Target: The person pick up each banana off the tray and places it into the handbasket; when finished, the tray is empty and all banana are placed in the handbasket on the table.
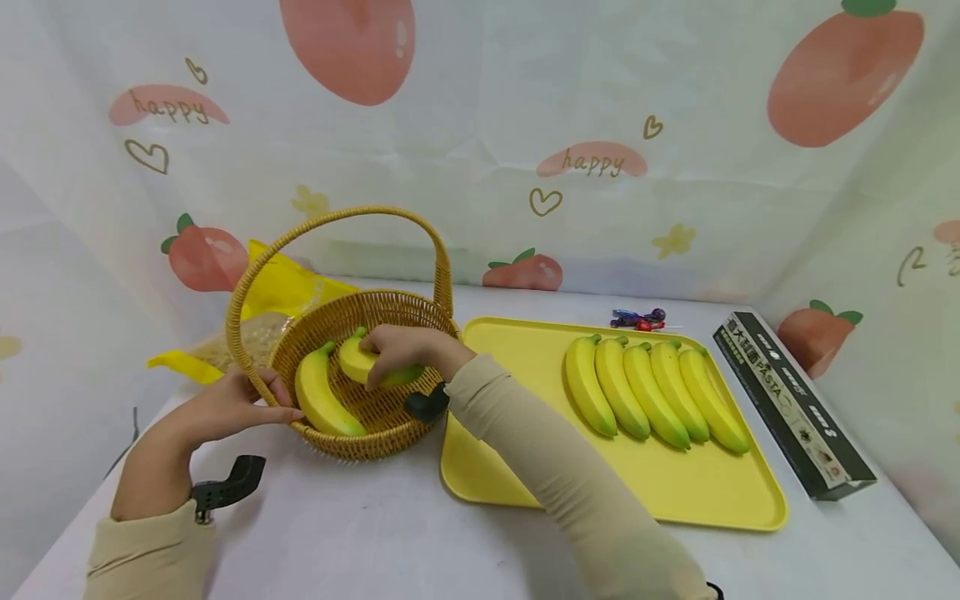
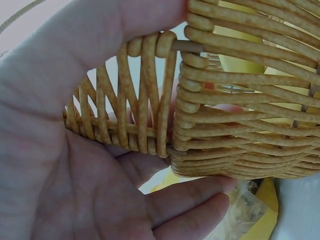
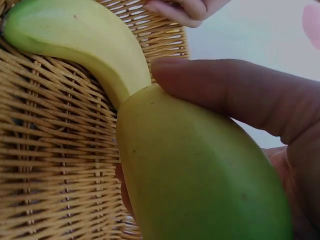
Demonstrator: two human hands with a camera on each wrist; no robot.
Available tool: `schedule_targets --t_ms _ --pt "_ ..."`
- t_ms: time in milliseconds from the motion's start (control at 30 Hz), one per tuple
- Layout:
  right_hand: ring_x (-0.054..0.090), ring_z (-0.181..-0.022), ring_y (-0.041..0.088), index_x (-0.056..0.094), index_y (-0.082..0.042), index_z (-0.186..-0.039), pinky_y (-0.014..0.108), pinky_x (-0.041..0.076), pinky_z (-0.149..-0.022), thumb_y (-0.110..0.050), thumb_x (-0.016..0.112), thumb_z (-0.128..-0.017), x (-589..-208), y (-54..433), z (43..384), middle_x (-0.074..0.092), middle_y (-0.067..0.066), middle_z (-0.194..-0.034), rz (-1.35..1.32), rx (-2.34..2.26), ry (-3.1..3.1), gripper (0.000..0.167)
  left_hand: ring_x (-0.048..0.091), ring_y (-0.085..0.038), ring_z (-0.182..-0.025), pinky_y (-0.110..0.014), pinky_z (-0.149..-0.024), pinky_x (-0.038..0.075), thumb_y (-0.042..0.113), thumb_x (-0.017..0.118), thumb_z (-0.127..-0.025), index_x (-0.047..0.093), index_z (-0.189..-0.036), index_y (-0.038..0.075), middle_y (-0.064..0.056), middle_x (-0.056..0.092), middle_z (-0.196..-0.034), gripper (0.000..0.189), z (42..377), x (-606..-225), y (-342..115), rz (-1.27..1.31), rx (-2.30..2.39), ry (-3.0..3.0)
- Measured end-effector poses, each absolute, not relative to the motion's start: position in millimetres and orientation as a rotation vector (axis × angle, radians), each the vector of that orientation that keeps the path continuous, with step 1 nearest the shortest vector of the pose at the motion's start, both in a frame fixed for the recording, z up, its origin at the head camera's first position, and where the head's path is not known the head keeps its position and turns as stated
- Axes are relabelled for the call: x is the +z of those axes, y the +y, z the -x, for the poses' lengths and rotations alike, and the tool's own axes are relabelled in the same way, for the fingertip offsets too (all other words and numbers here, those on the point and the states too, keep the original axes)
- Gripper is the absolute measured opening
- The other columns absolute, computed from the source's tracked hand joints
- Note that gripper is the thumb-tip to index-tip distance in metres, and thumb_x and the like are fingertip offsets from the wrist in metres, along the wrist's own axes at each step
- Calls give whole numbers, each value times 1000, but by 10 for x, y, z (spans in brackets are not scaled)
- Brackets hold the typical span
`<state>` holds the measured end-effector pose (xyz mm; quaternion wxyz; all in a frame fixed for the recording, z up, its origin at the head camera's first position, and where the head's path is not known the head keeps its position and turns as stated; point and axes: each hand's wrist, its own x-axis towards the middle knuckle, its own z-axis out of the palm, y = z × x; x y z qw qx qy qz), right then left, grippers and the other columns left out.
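My left hand (image 1: 228, 406) grips the wicker basket (image 1: 397, 435) where its handle meets the rim on the left; in the left wrist view the fingers wrap round the woven edge. Inside the basket my right hand (image 1: 405, 350) holds a banana (image 1: 356, 360) between thumb and fingers. The right wrist view shows this banana (image 3: 200, 165) close up, with its green end towards the camera. Another banana (image 1: 321, 397) lies in the basket, between the two hands. Part of the held banana is covered by the right hand.
A yellow tray (image 1: 517, 342) with several bananas (image 1: 637, 387) in a row stands right of the basket. Beyond its right edge lies a black pasta box (image 1: 795, 404). Small wrapped candies (image 1: 637, 319) sit behind the tray. A yellow bag (image 1: 281, 283) is behind the basket.
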<state>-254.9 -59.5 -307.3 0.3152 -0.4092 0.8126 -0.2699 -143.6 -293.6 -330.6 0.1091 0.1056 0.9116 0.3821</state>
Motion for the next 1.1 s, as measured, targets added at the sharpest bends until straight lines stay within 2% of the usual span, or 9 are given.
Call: schedule_targets --t_ms 133,333,433,600,933,967,1000,1033,1100 --pt "35 -63 9 45 -9 -76 18 31 -57 -8 68 -82 -3117 -694 2560 34 0 -70 1076 -681 2144 24 53 -10 -78 -24 -68 45 24 71 -82 61 -82 4 -2 63 -78 22 1437 -3320 -2942 -322 1130 2686" --pt "37 -70 8 52 -9 -91 17 32 -59 -16 69 -84 -3218 -798 2588 37 -1 -79 1011 -598 2167 20 54 -9 -77 -23 -68 45 21 72 -81 62 -80 4 -1 64 -76 19 1423 -3323 -2928 -359 1153 2700" --pt "35 -66 8 48 -9 -84 18 30 -58 -15 67 -85 -3250 -802 2600 35 -2 -75 991 -631 2136 20 54 -10 -78 -23 -68 45 22 72 -81 62 -80 4 -1 63 -77 20 1424 -3315 -2927 -347 1145 2695" --pt "27 -55 7 30 -11 -67 19 28 -54 -7 60 -89 -3306 -786 2616 26 -2 -63 921 -752 2006 37 53 -11 -78 -24 -68 46 23 72 -81 62 -82 4 -2 62 -78 22 1437 -3316 -2937 -329 1136 2687" --pt "31 -61 11 24 -10 -68 25 37 -60 0 54 -92 -3367 -772 2627 25 0 -65 714 -948 1808 39 53 -11 -76 -23 -67 46 22 72 -81 63 -82 3 -1 62 -77 22 1434 -3313 -2934 -341 1145 2687" --pt "31 -62 11 23 -10 -69 25 38 -61 0 53 -92 -3362 -774 2628 25 1 -67 708 -948 1803 39 53 -11 -76 -23 -67 46 22 72 -81 62 -82 3 -1 61 -77 22 1433 -3310 -2933 -339 1144 2687" --pt "34 -64 10 31 -8 -70 24 40 -62 -1 54 -91 -3353 -772 2626 30 0 -70 691 -952 1807 33 53 -11 -77 -23 -67 46 22 72 -81 62 -82 3 -1 61 -77 22 1432 -3308 -2932 -339 1145 2687" --pt "39 -69 9 39 -3 -74 23 43 -64 -2 55 -91 -3340 -770 2623 39 1 -76 679 -953 1815 23 53 -11 -77 -23 -68 46 23 72 -81 62 -82 3 -1 61 -77 22 1431 -3306 -2933 -336 1144 2688" --pt "42 -79 12 44 4 -86 25 51 -75 -3 55 -92 -3310 -765 2619 42 6 -88 671 -941 1818 15 53 -11 -77 -23 -68 46 23 72 -81 62 -82 3 -1 61 -77 22 1429 -3305 -2934 -331 1143 2688"
